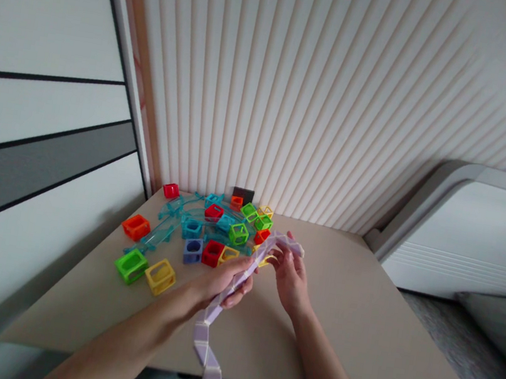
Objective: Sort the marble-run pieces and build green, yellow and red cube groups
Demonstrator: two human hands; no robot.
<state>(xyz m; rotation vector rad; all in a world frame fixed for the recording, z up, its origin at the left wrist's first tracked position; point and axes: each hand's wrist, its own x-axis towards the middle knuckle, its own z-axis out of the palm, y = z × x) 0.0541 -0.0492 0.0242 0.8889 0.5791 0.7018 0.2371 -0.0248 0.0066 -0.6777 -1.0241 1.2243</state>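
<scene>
A long jointed snake puzzle (219,307) in pale purple and white runs from the bottom edge of the view up between my hands. My left hand (229,279) is wrapped round its middle stretch. At the far end, where the segments bend over to the right, my right hand (291,276) grips the puzzle between thumb and fingers. The near end hangs past the table's front edge, toward my lap. Just behind my hands, a yellow frame block (266,260) is partly hidden.
Several coloured hollow blocks, among them a green one (131,266), a yellow one (160,277) and a red one (212,253), lie on the table (355,331) with clear teal track pieces (158,233). A ribbed wall (268,90) stands behind. A dark object (243,195) leans there.
</scene>
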